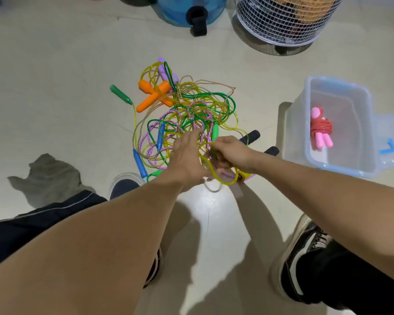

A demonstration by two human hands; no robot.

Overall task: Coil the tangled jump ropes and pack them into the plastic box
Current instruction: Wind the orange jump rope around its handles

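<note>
Although one red rope with pink handles (320, 128) already lies coiled inside the plastic box (341, 171) on your right, most of the work is still in front of you. The tangled pile (184, 114) on the floor holds yellow, green and purple cords together with orange handles (155, 95), blue handles (139, 163) and green ones. Your right hand (231, 153) is curled around a yellow loop (216, 176) near the front edge of the pile, and your left hand (187, 158) reaches into the cords with the fingers stretched forward. I cannot tell if the left fingertips pinch anything, because the cords cover them. The black handles (251, 136) are partly hidden behind your right wrist, so their cord is hard to follow.
</note>
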